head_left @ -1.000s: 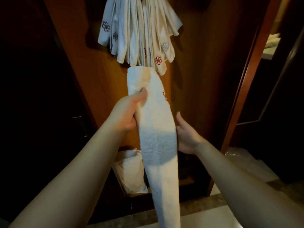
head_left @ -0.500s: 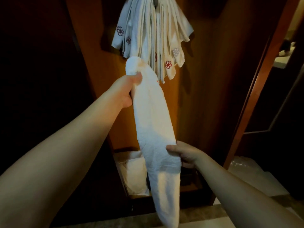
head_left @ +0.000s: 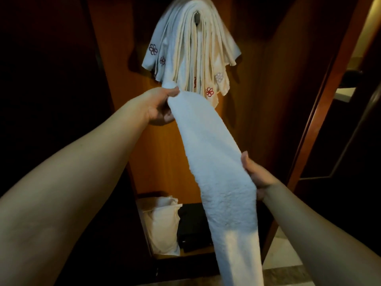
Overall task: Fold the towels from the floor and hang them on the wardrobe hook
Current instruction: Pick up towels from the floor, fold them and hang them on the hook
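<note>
Below the crowded hook (head_left: 197, 17), left hand (head_left: 159, 109) pinches the folded towel (head_left: 214, 162)'s top, right hand (head_left: 256, 178) grips its edge; overloaded, hung towels (head_left: 191, 54) could slip off

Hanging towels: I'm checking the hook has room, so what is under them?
Under the hanging towels only a dark bit of hook shows against the wardrobe panel; the rest is covered.

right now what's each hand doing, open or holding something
Left hand: pinches the top end of the folded towel.
Right hand: grips the towel's right edge lower down, thumb on the front, fingers hidden behind.
</note>
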The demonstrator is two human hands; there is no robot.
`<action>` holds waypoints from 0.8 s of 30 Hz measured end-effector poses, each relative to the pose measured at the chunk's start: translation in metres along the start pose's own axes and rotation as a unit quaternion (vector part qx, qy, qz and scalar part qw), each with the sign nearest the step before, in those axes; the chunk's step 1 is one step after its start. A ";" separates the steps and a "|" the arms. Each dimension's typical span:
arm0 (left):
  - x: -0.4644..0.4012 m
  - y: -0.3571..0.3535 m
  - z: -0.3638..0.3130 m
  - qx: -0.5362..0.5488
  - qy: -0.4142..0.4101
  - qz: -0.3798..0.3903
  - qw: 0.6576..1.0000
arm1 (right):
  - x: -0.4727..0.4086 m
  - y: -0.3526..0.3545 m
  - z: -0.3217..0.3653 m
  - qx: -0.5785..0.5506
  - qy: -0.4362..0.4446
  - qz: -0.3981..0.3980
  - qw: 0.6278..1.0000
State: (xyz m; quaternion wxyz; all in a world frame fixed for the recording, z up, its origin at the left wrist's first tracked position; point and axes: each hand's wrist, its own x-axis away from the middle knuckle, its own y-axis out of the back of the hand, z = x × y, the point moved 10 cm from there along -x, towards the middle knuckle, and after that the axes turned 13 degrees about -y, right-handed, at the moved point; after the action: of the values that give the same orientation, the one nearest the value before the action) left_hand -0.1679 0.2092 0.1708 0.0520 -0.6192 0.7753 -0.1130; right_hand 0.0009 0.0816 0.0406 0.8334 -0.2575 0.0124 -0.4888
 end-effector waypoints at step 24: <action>0.035 -0.049 0.161 0.020 0.070 0.205 0.976 | 0.034 -0.029 0.125 -0.012 0.178 -0.088 0.980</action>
State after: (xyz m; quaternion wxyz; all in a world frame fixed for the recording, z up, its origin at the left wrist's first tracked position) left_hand -0.0939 0.1471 0.0288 0.0317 -0.4369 0.8849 -0.1583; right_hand 0.0292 0.0948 0.1691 0.7685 -0.1761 0.1438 -0.5981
